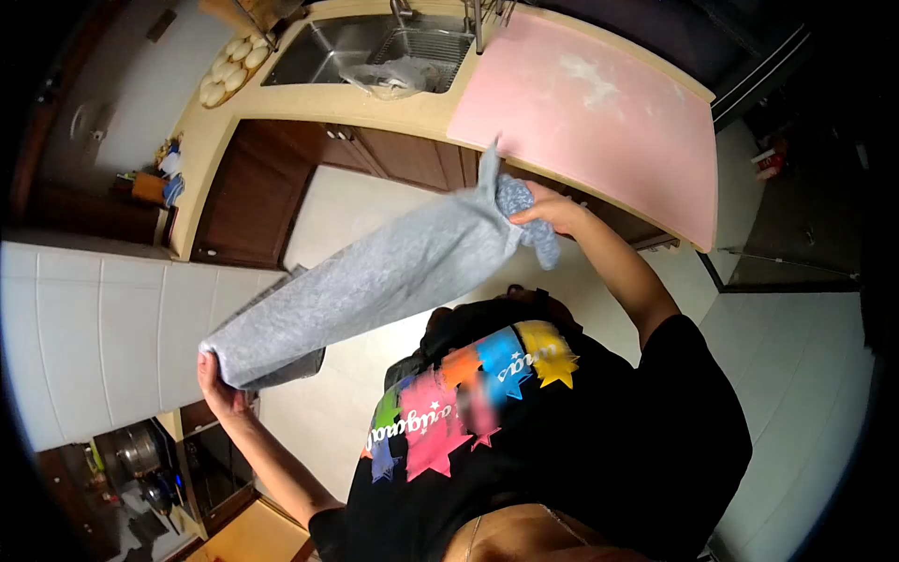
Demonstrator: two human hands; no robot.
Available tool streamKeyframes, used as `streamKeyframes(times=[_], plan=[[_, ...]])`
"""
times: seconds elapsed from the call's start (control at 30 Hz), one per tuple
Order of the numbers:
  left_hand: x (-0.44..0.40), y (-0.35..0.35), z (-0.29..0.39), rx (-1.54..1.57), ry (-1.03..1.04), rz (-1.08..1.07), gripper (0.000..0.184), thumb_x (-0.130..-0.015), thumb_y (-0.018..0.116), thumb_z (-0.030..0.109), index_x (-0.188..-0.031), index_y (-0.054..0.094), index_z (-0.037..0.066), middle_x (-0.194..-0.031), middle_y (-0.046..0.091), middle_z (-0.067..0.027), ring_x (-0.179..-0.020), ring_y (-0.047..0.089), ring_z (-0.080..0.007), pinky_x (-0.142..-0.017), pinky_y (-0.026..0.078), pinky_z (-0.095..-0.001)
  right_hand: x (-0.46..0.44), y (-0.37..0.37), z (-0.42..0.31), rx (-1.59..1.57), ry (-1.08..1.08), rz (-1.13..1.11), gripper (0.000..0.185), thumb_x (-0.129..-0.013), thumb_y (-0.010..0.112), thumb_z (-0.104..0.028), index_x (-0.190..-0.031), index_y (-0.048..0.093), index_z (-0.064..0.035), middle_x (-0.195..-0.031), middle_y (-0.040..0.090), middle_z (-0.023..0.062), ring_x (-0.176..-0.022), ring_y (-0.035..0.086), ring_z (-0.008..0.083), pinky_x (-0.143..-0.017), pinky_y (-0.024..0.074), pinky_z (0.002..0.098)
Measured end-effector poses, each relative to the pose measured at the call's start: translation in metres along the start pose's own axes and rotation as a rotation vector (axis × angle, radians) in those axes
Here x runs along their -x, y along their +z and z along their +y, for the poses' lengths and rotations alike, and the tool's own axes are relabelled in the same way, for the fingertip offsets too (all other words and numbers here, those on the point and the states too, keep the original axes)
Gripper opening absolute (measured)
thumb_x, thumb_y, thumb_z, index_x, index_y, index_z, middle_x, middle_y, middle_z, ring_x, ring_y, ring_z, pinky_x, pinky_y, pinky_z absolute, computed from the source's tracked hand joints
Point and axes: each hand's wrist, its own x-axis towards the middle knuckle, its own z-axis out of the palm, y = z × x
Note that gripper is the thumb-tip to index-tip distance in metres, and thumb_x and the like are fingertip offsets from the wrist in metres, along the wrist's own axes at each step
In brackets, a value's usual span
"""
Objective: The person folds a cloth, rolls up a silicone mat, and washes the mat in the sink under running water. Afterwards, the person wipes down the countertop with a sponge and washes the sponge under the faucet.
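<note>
A long grey cloth (365, 276) is stretched slantwise in front of my body, over the floor. At its lower left end, my left hand (223, 389) is closed on a corner. My right hand (552, 211) grips the upper right end, where a blue-grey patterned bunch of fabric (517, 199) hangs. Whether that bunch is part of the same cloth I cannot tell. One grey tip sticks up beside it. Behind the left end shows a dark grey thing (300, 367), mostly hidden by the cloth.
A pink mat (581, 122) with white powder covers the counter at right. Next to it is a steel sink (323, 51) with a clear plastic bag (393, 77). Round white dough pieces (234, 67) sit on a tray at left. Brown cabinets (253, 192) stand below.
</note>
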Motion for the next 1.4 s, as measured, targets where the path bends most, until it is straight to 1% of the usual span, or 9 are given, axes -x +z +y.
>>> streamKeyframes(times=[0.2, 0.3, 0.37, 0.53, 0.7, 0.87, 1.03, 1.17, 1.4], plan=[[-0.018, -0.052, 0.015, 0.035, 0.02, 0.168, 0.023, -0.084, 0.061, 0.015, -0.103, 0.055, 0.004, -0.099, 0.061, -0.0091, -0.091, 0.059, -0.0223, -0.081, 0.049, -0.0355, -0.013, -0.044, -0.002, -0.024, 0.033, 0.381, 0.064, -0.071, 0.07, -0.013, -0.126, 0.043, 0.0066, -0.12, 0.052, 0.0193, -0.109, 0.051, 0.0273, -0.091, 0.0424, 0.0359], [-0.022, -0.074, 0.016, -0.057, 0.035, 0.207, 0.017, -0.084, 0.061, 0.011, -0.099, 0.055, 0.006, -0.094, 0.062, -0.0069, -0.088, 0.06, -0.0214, -0.078, 0.05, -0.036, -0.014, -0.066, 0.004, 0.55, 0.212, 0.409, 0.044, -0.077, 0.064, -0.013, -0.115, 0.053, 0.004, -0.116, 0.056, 0.0143, -0.105, 0.054, 0.0255, -0.089, 0.0445, 0.036], [-0.015, -0.073, 0.019, -0.032, 0.015, 0.222, 0.015, -0.084, 0.062, 0.011, -0.097, 0.056, 0.007, -0.092, 0.062, -0.0062, -0.085, 0.061, -0.0214, -0.076, 0.051, -0.0369, -0.006, -0.074, -0.009, -0.423, -0.142, 0.233, 0.028, -0.083, 0.057, -0.014, -0.107, 0.058, 0.0016, -0.111, 0.059, 0.0109, -0.101, 0.055, 0.0237, -0.087, 0.0458, 0.0356], [-0.003, -0.057, 0.028, 0.086, 0.05, 0.267, 0.017, -0.084, 0.062, 0.012, -0.098, 0.056, 0.006, -0.093, 0.063, -0.0086, -0.086, 0.061, -0.0232, -0.077, 0.051, -0.0386, 0.021, -0.011, -0.048, -0.842, 0.023, -0.001, 0.068, -0.09, 0.037, -0.06, -0.129, 0.044, -0.004, -0.117, 0.056, 0.0109, -0.108, 0.054, 0.0223, -0.095, 0.0422, 0.0394], [-0.002, -0.064, 0.037, -0.012, 0.024, 0.308, 0.018, -0.086, 0.06, 0.015, -0.1, 0.057, 0.005, -0.096, 0.063, -0.0082, -0.09, 0.061, -0.0235, -0.079, 0.05, -0.0383, 0.009, -0.028, -0.034, -0.404, -0.11, 0.128, 0.068, -0.077, 0.062, -0.003, -0.137, 0.03, 0.003, -0.129, 0.048, 0.0175, -0.117, 0.049, 0.0268, -0.101, 0.0374, 0.0357], [-0.014, -0.093, 0.034, -0.063, 0.043, 0.492, 0.016, -0.088, 0.058, 0.013, -0.102, 0.058, 0.005, -0.098, 0.063, -0.0065, -0.091, 0.06, -0.0203, -0.082, 0.048, -0.0351, -0.024, -0.045, -0.036, 0.041, 0.044, 0.079, 0.062, -0.076, 0.067, -0.008, -0.13, 0.04, 0.0069, -0.122, 0.052, 0.0191, -0.109, 0.053, 0.0272, -0.09, 0.0445, 0.0345], [-0.006, -0.115, 0.03, -0.186, 0.097, 0.49, 0.045, -0.087, 0.058, 0.009, -0.129, 0.045, 0.0, -0.106, 0.059, -0.0096, -0.099, 0.055, -0.0197, -0.087, 0.045, -0.0342, -0.003, -0.033, -0.099, -0.521, -0.036, 0.161, 0.043, -0.086, 0.06, -0.018, -0.121, 0.049, 0.0047, -0.111, 0.059, 0.017, -0.097, 0.059, 0.0245, -0.087, 0.0464, 0.0364], [-0.006, -0.157, 0.024, -0.149, 0.058, 0.369, 0.041, -0.087, 0.057, 0.006, -0.126, 0.049, 0.001, -0.101, 0.061, -0.0065, -0.096, 0.056, -0.018, -0.086, 0.045, -0.0343, -0.032, -0.086, -0.094, -0.31, -0.318, 0.175, 0.037, -0.091, 0.056, -0.019, -0.121, 0.05, 0.0023, -0.109, 0.06, 0.0153, -0.096, 0.06, 0.0223, -0.086, 0.0474, 0.0338], [0.006, -0.163, 0.012, -0.068, 0.08, 0.354, 0.035, -0.086, 0.061, 0.008, -0.118, 0.053, -0.004, -0.107, 0.06, -0.0089, -0.098, 0.057, -0.0198, -0.088, 0.047, -0.036, -0.044, -0.103, -0.115, -0.003, -0.121, 0.309, 0.04, -0.091, 0.054, -0.012, -0.127, 0.045, 0.0006, -0.106, 0.059, 0.0121, -0.1, 0.057, 0.0213, -0.089, 0.0461, 0.0302]])
